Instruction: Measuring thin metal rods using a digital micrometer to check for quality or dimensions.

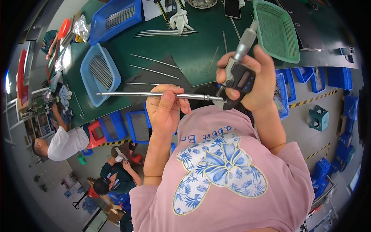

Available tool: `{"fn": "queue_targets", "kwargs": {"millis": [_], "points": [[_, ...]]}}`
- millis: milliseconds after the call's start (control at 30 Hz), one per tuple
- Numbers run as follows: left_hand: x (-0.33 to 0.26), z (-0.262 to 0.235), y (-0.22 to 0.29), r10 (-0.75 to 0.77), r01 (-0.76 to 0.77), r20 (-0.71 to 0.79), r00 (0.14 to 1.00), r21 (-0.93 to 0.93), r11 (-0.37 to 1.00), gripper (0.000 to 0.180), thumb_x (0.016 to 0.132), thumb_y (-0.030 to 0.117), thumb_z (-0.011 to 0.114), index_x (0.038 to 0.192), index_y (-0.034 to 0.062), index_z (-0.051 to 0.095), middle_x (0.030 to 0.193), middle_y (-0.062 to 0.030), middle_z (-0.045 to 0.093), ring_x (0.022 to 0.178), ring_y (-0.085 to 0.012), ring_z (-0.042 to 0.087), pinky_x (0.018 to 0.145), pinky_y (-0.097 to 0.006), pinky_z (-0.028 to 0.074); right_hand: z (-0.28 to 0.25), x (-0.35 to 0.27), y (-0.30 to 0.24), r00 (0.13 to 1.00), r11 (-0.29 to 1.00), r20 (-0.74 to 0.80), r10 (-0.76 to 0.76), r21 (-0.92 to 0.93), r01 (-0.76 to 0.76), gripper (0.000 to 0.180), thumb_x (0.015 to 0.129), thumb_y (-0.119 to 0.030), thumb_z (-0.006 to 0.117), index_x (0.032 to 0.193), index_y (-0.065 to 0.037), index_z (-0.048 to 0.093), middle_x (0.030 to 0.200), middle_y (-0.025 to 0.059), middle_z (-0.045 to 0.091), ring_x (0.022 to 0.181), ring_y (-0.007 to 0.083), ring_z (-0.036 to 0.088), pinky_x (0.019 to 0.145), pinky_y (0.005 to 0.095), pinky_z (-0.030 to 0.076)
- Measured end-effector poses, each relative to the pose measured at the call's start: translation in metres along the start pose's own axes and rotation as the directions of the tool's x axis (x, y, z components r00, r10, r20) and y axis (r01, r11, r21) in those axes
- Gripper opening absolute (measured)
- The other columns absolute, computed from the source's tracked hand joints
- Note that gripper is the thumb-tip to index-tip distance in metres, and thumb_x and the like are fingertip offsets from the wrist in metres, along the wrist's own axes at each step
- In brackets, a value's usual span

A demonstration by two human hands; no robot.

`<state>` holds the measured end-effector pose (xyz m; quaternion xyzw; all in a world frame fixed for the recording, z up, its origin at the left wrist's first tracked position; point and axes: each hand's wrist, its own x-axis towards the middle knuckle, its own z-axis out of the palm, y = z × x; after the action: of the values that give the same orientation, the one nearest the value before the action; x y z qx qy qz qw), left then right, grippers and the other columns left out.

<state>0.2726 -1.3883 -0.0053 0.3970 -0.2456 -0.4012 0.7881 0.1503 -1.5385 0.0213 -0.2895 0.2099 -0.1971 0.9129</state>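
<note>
My left hand (pixel 165 108) pinches a long thin metal rod (pixel 135 94) held level, its far left end reaching over a light blue basket. My right hand (pixel 255 81) is wrapped round a digital micrometer (pixel 237 73) with a dark body and a silver thimble pointing up and away. The rod's right end lies at the micrometer's jaws; whether they touch it I cannot tell. Beyond my left hand, several similar rods lie apart on a dark cloth (pixel 174 63) on the green table (pixel 208 34). More rods fill the light blue basket (pixel 115 75).
A blue basket (pixel 92 34) of rods and a green basket (pixel 296 54) stand on the table. White gloves (pixel 179 20) lie near a row of rods, and a phone (pixel 232 8) is at the back. Blue crates and a green stool (pixel 319 118) are on the floor; people sit at left.
</note>
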Motion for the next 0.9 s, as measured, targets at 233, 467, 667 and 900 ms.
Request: {"fn": "queue_targets", "kwargs": {"millis": [233,467,667,900], "points": [[-0.003,0.01,0.005,-0.127,0.127,0.001,0.992,-0.02,0.992,0.023,0.084,0.016,0.043,0.084,-0.0055,0.049,0.058,-0.0114,0.052,0.049,-0.0163,0.051,0.047,-0.027,0.046,0.003,0.0,-0.011,0.983,0.988,0.177,0.045,0.139,-0.07,0.062,0.081,-0.049,0.027,0.084,0.009,0.05,0.066,0.0197,0.056,0.037,0.0155,0.046,0.033,0.0208,0.037],[-0.005,0.009,0.009,-0.218,0.218,-0.015,0.976,-0.003,0.976,0.023,0.084,0.017,0.044,0.083,-0.0054,0.05,0.058,-0.011,0.053,0.049,-0.0155,0.051,0.048,-0.028,0.047,0.007,0.0,-0.006,0.981,0.99,0.177,0.074,0.104,-0.093,0.059,0.083,-0.046,0.026,0.083,0.008,0.051,0.066,0.0204,0.056,0.036,0.015,0.046,0.032,0.0205,0.036],[-0.004,0.007,0.01,-0.257,0.257,-0.015,0.966,0.016,0.966,0.022,0.083,0.016,0.044,0.083,-0.0056,0.05,0.058,-0.0112,0.053,0.048,-0.015,0.051,0.048,-0.027,0.047,0.01,0.0,-0.003,0.981,0.991,0.172,0.085,0.083,-0.1,0.058,0.084,-0.043,0.025,0.083,0.008,0.051,0.065,0.0197,0.056,0.036,0.0146,0.046,0.032,0.0202,0.037],[-0.003,0.008,0.009,-0.276,0.276,-0.031,0.961,0.016,0.961,0.022,0.083,0.016,0.045,0.082,-0.0053,0.05,0.058,-0.0109,0.053,0.049,-0.0144,0.052,0.049,-0.027,0.047,0.009,0.0,-0.002,0.981,0.994,0.173,0.084,0.054,-0.095,0.058,0.083,-0.046,0.029,0.083,0.007,0.052,0.064,0.0182,0.057,0.036,0.0134,0.046,0.032,0.0195,0.037]]}}
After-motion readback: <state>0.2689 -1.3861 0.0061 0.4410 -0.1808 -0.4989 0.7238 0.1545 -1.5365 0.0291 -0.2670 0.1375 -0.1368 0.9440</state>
